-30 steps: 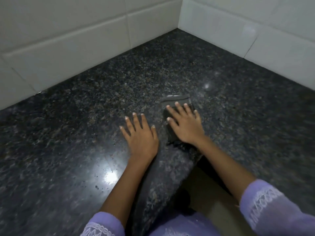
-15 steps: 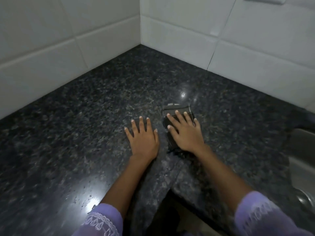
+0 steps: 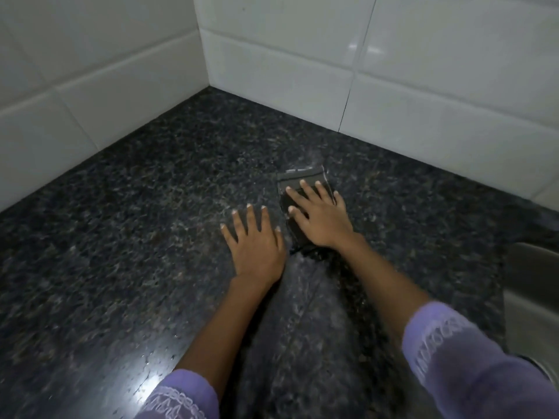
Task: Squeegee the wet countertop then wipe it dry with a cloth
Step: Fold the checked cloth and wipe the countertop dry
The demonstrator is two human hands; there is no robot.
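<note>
The right hand [image 3: 322, 220] is lying flat on a dark cloth [image 3: 298, 184], with its fingers [image 3: 308, 190] straight and spread wide, pressing down on it. The cloth is lying on the dark, speckled table [image 3: 136, 207], near the corner where the white tile walls [image 3: 287, 65] are meeting. The left hand [image 3: 257, 243] is resting flat on the table just beside the cloth, its fingers wide too and holding nothing. A metal sink [image 3: 532, 297] is showing at the right edge.
</note>
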